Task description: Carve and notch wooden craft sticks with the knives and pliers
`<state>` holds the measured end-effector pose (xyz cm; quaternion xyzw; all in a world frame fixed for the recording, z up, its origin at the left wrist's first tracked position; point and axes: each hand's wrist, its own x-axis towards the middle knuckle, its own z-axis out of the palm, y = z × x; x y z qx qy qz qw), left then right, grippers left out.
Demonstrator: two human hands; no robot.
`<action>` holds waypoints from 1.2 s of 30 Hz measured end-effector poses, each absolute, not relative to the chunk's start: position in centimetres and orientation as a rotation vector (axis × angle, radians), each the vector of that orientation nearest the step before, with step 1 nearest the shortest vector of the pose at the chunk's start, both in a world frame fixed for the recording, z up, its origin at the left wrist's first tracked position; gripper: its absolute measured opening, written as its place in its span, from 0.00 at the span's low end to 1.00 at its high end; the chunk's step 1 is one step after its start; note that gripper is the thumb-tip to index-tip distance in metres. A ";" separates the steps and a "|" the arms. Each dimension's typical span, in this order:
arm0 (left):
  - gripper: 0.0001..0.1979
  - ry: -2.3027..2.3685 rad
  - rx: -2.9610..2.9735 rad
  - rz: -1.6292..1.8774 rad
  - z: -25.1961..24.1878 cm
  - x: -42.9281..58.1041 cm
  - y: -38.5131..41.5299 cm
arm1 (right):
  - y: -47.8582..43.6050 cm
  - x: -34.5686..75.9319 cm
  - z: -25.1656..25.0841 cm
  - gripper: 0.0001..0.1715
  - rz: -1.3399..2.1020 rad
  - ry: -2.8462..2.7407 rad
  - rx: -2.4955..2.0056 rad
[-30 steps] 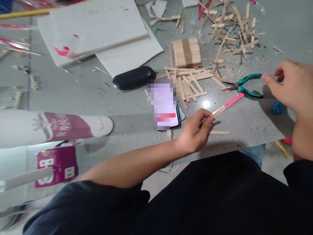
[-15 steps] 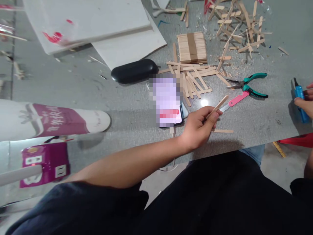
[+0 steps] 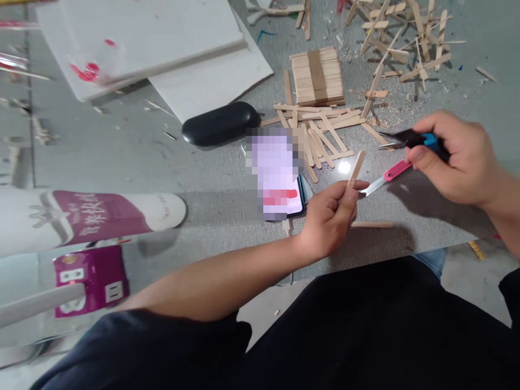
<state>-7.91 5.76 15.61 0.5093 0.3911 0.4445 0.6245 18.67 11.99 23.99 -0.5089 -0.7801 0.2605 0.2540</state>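
Observation:
My left hand (image 3: 329, 219) pinches a flat wooden craft stick (image 3: 356, 167), which points up and away from the fingers. In my right hand (image 3: 467, 157) is a blue-and-black tool (image 3: 434, 143); its exact kind is hard to make out, as the fingers cover much of it. Beneath that hand lie pliers (image 3: 393, 145), with only their jaws showing. Between my two hands a pink-handled folding knife (image 3: 397, 171) rests on the table, its blade reaching toward my left fingers. Another craft stick (image 3: 376, 225) lies beside my left hand.
A banded bundle of craft sticks (image 3: 300, 78) stands behind loose ones. Left of these are a black case (image 3: 221, 123), a phone (image 3: 301, 201) on a cable, and white boards (image 3: 162, 32). A white-and-maroon cylinder (image 3: 109, 216) and a purple power strip (image 3: 117, 265) are at left.
My right hand has come in from the right edge with the blue-and-black tool, now over the pliers' handles. My left hand keeps the craft stick, now tilted more upright.

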 end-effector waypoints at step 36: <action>0.19 0.891 1.449 1.250 16.4 -8.0 6.7 | 8.3 12.5 21.6 0.28 1.886 -1.201 -1.328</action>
